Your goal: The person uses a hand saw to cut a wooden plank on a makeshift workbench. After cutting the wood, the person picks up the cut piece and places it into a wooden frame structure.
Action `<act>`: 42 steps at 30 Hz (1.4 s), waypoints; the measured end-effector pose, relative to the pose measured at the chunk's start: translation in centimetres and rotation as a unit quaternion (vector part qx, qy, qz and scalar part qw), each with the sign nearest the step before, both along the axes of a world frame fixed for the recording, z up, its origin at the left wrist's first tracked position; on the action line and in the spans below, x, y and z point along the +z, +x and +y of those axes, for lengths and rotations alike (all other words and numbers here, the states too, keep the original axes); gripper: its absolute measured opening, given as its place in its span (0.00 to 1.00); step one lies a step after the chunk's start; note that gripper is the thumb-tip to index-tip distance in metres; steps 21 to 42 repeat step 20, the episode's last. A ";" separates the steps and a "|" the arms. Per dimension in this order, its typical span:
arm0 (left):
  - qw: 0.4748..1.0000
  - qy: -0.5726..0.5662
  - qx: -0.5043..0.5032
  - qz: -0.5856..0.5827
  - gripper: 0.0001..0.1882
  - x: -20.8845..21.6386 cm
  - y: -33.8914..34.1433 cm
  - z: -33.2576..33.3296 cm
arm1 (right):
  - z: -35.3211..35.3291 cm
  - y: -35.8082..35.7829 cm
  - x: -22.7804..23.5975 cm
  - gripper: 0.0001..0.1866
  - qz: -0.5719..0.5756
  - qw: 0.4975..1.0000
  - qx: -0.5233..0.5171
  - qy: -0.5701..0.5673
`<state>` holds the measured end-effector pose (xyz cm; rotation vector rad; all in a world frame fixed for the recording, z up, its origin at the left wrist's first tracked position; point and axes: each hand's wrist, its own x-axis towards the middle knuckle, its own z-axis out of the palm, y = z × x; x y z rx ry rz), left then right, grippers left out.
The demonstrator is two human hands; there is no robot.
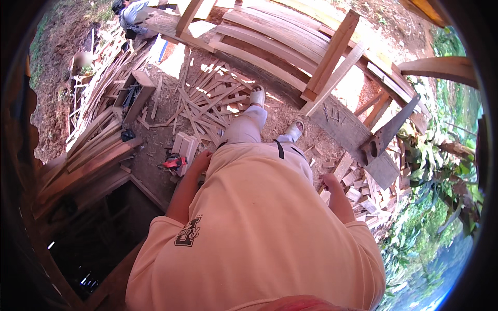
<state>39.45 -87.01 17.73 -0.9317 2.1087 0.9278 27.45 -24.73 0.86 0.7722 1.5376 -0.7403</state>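
My left hand (pixel 203 160) hangs beside my hip, partly behind my shirt, and its fingers are mostly hidden. Past it on the ground is a red and black power tool (pixel 173 161), beside a short stack of pale wood blocks (pixel 185 145). My right hand (pixel 329 181) hangs low on the other side with its fingers curled in, and no object shows in it. Beyond that hand lie wood offcuts (pixel 358 193). A handsaw (pixel 390 133) rests on a grey plank (pixel 340 127) ahead and to the right. My hands appear apart from these things.
Long boards (pixel 270 33) lie across a timber frame ahead, with an upright post (pixel 332 54). Thin wood strips (pixel 212 96) litter the ground by my feet. More lumber (pixel 91 150) is piled left, near a dark opening (pixel 98 238). Another person (pixel 136 18) is at the far left.
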 end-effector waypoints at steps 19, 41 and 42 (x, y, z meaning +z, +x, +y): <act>0.956 0.157 0.240 0.060 0.21 -15.1 9.8 -1.1 | -19.4 -19.7 2.8 0.17 0.165 0.964 0.196 -0.075; 0.945 0.171 0.269 0.075 0.20 -17.4 11.2 -1.1 | -20.4 -20.0 2.8 0.19 0.193 0.939 0.264 -0.106; 0.945 0.171 0.269 0.075 0.20 -17.4 11.2 -1.1 | -20.4 -20.0 2.8 0.19 0.193 0.939 0.264 -0.106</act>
